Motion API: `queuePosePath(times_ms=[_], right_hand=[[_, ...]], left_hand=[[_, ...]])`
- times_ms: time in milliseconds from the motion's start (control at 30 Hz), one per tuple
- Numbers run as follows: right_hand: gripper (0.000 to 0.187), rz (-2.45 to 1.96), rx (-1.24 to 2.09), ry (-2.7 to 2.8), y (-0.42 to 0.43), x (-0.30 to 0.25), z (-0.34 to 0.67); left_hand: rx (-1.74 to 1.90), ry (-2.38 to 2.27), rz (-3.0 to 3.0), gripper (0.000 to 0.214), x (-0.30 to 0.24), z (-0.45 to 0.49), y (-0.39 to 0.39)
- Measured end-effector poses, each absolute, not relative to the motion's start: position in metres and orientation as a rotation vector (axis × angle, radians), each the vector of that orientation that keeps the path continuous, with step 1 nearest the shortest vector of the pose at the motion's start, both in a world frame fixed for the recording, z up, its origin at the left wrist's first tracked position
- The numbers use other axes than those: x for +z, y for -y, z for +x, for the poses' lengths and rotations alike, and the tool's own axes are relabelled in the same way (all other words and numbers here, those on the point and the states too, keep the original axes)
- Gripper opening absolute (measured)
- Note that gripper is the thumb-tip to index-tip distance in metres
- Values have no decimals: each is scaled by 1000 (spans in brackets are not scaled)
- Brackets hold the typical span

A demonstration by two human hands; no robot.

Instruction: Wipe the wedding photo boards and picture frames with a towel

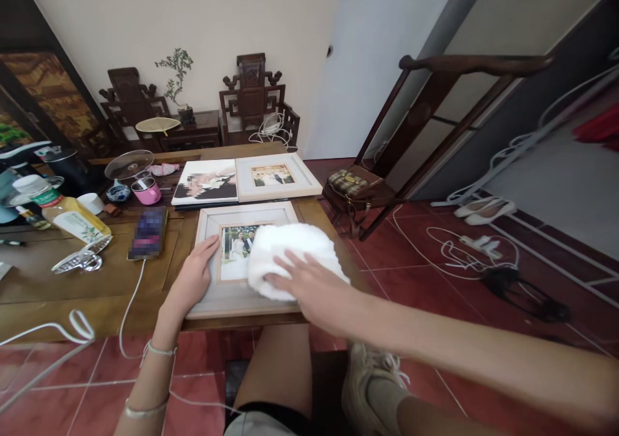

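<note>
A light wooden picture frame (206,297) lies flat near the table's front edge, with a photo of a couple outdoors (235,252) in its middle. My left hand (193,275) holds the frame by its left side, fingers over the border. A bunched, fluffy white towel (300,242) covers the frame's right part and hangs past its right edge. My right hand (314,287) presses on this towel and holds it, fingers slightly spread over it. Behind lie a second framed photo (309,184) and a black-and-white print (186,191), side by side.
On the wooden table (145,294) to the left are a phone (149,233) on a white cable, a clear hair claw (84,258), a bottle of yellow liquid (72,217) and a pink cup (147,193). A wooden chair (416,100) bearing a checked bag (348,183) stands right.
</note>
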State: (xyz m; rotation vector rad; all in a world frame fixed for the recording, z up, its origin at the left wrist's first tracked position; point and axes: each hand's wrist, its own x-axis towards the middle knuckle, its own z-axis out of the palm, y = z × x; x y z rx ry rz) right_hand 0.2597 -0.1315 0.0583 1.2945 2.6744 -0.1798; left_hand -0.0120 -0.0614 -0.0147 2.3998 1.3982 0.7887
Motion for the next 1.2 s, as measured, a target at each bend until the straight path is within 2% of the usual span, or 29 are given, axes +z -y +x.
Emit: queuePosePath(times_ms=[167,300,500,700,833,967,1200], right_hand=[[80,1328,117,-2757,57,34,288],[77,1269,180,-2763,30,36,289],[81,1347,-98,-2554,91,57,251],[81,1208,-445,-2586,166,79,227],[78,1193,-303,-2689,153,61,237],[73,1242,-51,-2766,100,40,263],[74,1168,225,-2800,16,43,286]], left_hand=[[784,-1378,2396,60,-15,-14,60],[806,-1399,2397,59,-15,-13,61],[840,-1412,2373,58,-16,-11,62],[863,-1420,2357,58,-16,-9,64],[808,-1416,2407,56,-15,-10,62],[776,-1407,2437,56,-16,-12,60],[762,-1392,2443,57,-16,-13,59]])
